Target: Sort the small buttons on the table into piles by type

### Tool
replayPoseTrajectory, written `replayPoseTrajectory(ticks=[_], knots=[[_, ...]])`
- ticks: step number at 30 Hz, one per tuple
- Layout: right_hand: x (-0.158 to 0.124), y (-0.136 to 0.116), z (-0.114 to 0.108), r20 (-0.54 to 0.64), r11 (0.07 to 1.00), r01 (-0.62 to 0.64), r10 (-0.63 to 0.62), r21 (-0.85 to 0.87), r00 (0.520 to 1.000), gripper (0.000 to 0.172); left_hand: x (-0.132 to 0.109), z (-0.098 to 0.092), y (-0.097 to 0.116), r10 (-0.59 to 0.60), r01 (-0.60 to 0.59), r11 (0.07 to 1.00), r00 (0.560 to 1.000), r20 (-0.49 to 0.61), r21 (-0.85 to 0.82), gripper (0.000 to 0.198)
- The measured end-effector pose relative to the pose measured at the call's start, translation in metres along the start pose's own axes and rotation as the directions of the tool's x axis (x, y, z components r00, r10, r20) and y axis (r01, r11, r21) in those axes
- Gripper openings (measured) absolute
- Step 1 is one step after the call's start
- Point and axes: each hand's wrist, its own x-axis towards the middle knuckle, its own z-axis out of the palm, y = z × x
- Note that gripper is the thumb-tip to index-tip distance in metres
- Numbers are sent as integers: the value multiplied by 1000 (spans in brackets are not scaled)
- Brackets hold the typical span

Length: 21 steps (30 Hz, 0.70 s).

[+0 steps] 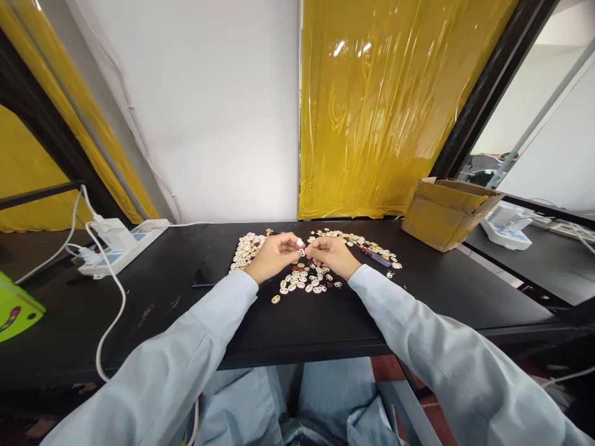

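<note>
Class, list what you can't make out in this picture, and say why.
In the head view:
- Piece at the fingers: too small and partly covered by them.
- Loose pieces: any fine markings are too small to read.
- Box: its walls hide any contents.
- Green thing: cut off by the left edge.

The surface point(432, 297) is smooth with a faint sheen. On it lie small oval pieces point(285, 284) of smooth, hard-looking plastic, a tool handle point(382, 258) of glossy, see-through plastic and a smooth plastic power strip point(153, 228). At the surface's far right, the box point(439, 217) looks like cardboard. Behind the surface are a matt, smooth wall point(223, 105) and a glossy, wrinkled plastic curtain point(372, 118). Matt cloth sleeves point(186, 341) cross the surface's front edge.
</note>
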Motion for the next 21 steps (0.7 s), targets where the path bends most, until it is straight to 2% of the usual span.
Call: replayPoseTrajectory(ticks=[7, 16, 19, 21], knots=[[1, 3, -5, 23, 999, 30, -31, 34, 999, 23, -2, 2, -3, 30, -30, 1000, 999, -43, -8, 23], [2, -1, -2, 35, 1000, 14, -15, 26, 999, 22, -1, 6, 5, -43, 39, 998, 994, -97, -49, 25], [6, 1, -13, 36, 997, 12, -9, -83, 999, 22, 2, 0, 2, -43, 47, 998, 990, -133, 29, 21], [8, 6, -26, -23, 964, 20, -27, -266, 999, 16, 3, -8, -3, -51, 72, 985, 989, -135, 158, 15]])
